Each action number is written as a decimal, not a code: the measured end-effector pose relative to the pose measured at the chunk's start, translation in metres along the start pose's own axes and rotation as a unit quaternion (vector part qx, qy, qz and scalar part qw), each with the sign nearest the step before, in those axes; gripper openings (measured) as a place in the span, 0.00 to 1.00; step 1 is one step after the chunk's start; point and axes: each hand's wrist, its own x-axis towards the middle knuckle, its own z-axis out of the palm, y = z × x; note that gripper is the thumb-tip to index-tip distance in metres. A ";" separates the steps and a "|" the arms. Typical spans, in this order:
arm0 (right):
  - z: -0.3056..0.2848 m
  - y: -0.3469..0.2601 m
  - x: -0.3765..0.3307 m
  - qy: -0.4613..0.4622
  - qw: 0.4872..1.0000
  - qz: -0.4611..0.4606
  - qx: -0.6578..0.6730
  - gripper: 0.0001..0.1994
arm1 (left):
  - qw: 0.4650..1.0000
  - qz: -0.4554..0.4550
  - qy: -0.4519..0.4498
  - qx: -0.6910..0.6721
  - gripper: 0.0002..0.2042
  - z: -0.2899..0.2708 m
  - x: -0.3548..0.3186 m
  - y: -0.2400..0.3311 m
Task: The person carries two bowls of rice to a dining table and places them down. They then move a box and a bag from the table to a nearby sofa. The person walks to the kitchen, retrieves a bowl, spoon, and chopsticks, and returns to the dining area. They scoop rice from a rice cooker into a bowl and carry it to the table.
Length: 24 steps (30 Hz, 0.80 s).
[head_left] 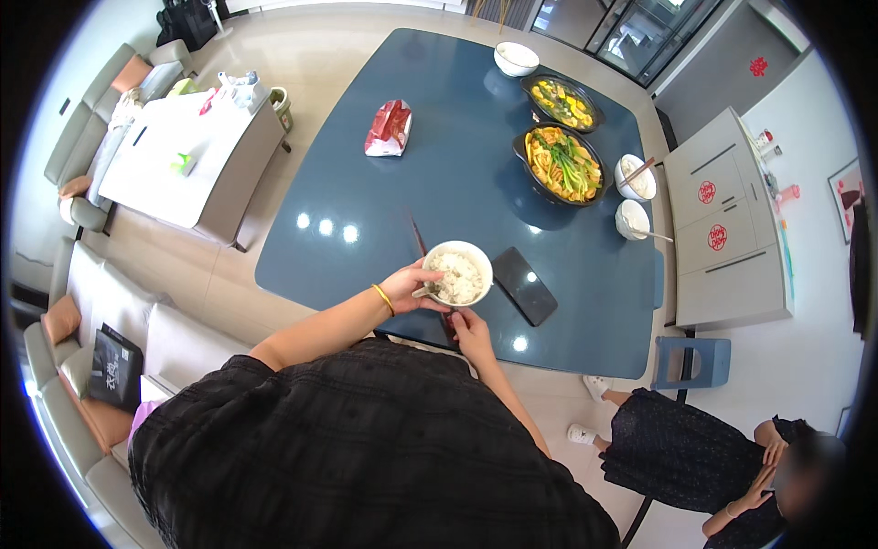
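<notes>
My left hand [407, 285] grips a white bowl of rice [460, 275] above the near edge of the blue table, thumb over the rim. A spoon handle [423, 292] rests against the bowl's left side, near the thumb. My right hand [473, 335] is at the bowl's near underside, its fingers drawn together. Dark reddish chopsticks [418, 236] show beyond the bowl, and a dark red piece appears between my hands; the bowl hides the stretch between. Whether the right fingers hold the bowl or the chopsticks is unclear. A black phone [525, 285] lies face up just right of the bowl.
On the table [457, 119] are two black pots of food [562, 165], several white bowls [516, 59] and a red-and-white packet [389, 128]. A person [686, 448] stands at lower right, near a blue stool [692, 362]. Sofas [197, 343] and a white low table [174, 165] are left.
</notes>
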 end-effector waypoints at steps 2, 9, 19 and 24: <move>0.002 0.024 0.005 0.019 0.990 -0.107 -0.090 0.12 | 1.000 -0.011 -0.012 0.000 0.26 0.009 0.003 -0.002; 0.005 0.013 0.001 0.119 0.976 0.066 0.170 0.10 | 0.999 0.014 -0.031 0.034 0.26 0.017 0.011 0.000; -0.049 -0.021 -0.028 0.090 0.903 0.054 0.416 0.15 | 0.992 0.025 0.111 0.049 0.20 -0.043 0.070 0.020; -0.047 -0.020 -0.014 0.019 0.913 0.047 0.405 0.13 | 0.979 0.051 0.170 0.097 0.23 -0.034 0.089 0.022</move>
